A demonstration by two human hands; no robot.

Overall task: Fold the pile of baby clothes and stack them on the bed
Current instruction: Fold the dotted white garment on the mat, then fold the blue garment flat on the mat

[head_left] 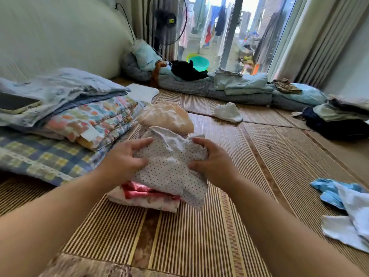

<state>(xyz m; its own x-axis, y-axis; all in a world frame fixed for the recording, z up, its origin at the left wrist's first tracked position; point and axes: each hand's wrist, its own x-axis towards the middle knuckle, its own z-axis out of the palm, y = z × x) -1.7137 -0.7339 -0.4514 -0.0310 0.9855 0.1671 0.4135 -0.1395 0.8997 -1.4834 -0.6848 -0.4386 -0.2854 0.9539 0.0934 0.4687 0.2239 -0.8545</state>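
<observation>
step: set dotted garment [169,166] on stack [145,196] | left hand [123,158], right hand [211,158]: each grip closed on it | tip: square edges, press flat

Your hands are on a white garment [169,166] sprinkled with small dark dots. Under it you have a pink piece [137,191] and a pale floral one [147,202] with faint pink blossoms. Behind them lies a peach cloth [167,116]. The mat [179,236] beneath you is striped tan and dark brown. To your left sit a blue-and-yellow plaid pillow [40,158] and a folded blanket [93,120] blotched orange, pink, teal and yellow. At your right you see light blue and white clothes [347,206]; farther off, a white cloth [228,112] and a turquoise basin [199,62].
</observation>
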